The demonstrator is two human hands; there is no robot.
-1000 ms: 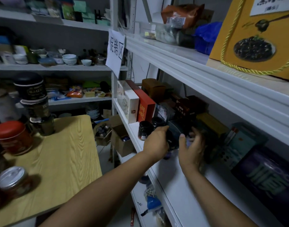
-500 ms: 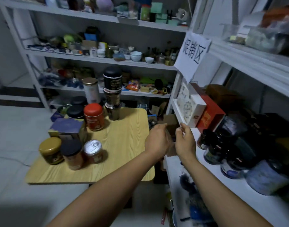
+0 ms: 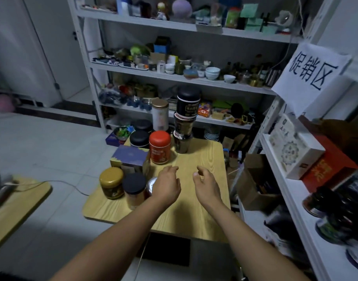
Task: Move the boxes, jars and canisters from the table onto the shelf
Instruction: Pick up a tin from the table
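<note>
My left hand (image 3: 167, 186) and my right hand (image 3: 206, 185) hover over the wooden table (image 3: 202, 216), both holding nothing, fingers loosely curled. Under my left hand a silver-lidded can (image 3: 151, 184) is partly hidden. Left of it stand a black-lidded jar (image 3: 134, 189) and a gold-lidded jar (image 3: 111, 182). Behind are a purple box (image 3: 127, 159), a red canister (image 3: 159, 147), black-lidded canisters (image 3: 139, 138), a white canister with a gold lid (image 3: 159, 114) and a stack of black tins (image 3: 185, 120). The shelf (image 3: 291, 191) on the right holds boxes and dark jars.
A white box (image 3: 293, 149) and a red box (image 3: 326, 169) stand on the right shelf under a paper sign (image 3: 311, 72). An open cardboard box (image 3: 253, 183) sits on the floor between table and shelf. A crowded rack (image 3: 182, 78) stands behind. Another tabletop (image 3: 11, 203) lies at left.
Both hands left the shelf, where they set down a dark jar, and swung left over the table. My view turned from the shelf toward the table.
</note>
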